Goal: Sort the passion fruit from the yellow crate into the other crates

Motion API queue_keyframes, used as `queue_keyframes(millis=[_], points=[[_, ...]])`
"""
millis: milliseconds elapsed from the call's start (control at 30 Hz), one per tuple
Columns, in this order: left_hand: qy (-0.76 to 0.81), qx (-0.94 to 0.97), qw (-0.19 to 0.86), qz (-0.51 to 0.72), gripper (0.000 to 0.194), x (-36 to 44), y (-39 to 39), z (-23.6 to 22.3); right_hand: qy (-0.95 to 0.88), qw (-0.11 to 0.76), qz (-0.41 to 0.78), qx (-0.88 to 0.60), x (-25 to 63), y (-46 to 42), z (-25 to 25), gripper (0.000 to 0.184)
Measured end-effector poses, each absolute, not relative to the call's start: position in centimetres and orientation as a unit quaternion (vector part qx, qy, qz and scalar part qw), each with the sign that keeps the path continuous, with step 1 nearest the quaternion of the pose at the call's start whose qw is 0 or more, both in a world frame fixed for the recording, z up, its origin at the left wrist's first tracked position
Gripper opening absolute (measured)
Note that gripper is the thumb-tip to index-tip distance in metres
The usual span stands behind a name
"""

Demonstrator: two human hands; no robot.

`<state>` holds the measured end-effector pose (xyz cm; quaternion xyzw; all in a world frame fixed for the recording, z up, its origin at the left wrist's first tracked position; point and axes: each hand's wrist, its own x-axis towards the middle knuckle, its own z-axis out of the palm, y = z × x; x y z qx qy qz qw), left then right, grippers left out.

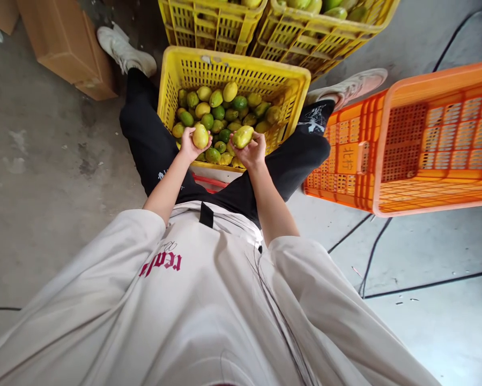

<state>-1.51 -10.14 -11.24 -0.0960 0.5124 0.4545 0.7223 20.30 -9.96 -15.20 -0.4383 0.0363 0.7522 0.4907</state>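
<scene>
My left hand (190, 146) is closed around a yellow lemon (200, 136), held over the near left part of a yellow plastic crate (241, 58). In my right hand (254, 151) sits a yellow-green lemon (243, 137), gripped at the near side of the same crate. The two hands are apart, at about the same height. Below them the crate holds many loose lemons, some yellow and some green, such as a green lemon (239, 103) near the middle and a bright yellow lemon (230, 91) toward the far side. The crate stands between my legs.
Two more yellow crates, a left one (208, 27) and a right one (301, 40), stand beyond with lemons in them. An orange crate (345, 161) lies to the right. Cardboard boxes (69, 48) stand at the far left. Black cables (429, 287) cross the floor at right.
</scene>
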Motion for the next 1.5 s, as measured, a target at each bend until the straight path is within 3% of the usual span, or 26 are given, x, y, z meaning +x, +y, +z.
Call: queue_keyframes(millis=[467, 767, 1067, 1333, 1500], points=[[0.534, -0.108, 0.707, 0.451, 0.031, -1.1, -10.2, -11.6, 0.049, 0.449, 0.741, -0.496, 19.5, -10.1, -14.8, 0.020], [0.540, -0.103, 0.715, 0.433, 0.025, -1.2, -10.2, -11.3, 0.011, 0.467, 0.750, -0.468, 20.1, -10.2, -14.6, 0.028], [0.526, -0.108, 0.719, 0.441, 0.030, -0.8, -10.1, -10.7, 0.031, 0.463, 0.744, -0.480, 19.6, -10.2, -13.5, 0.023], [0.554, -0.113, 0.689, 0.453, 0.011, -0.9, -10.0, -10.8, 0.050, 0.458, 0.732, -0.501, 19.4, -10.0, -14.0, 0.020], [0.528, -0.090, 0.716, 0.449, 0.015, -1.1, -10.2, -10.1, 0.052, 0.462, 0.768, -0.440, 19.8, -10.0, -13.5, 0.039]])
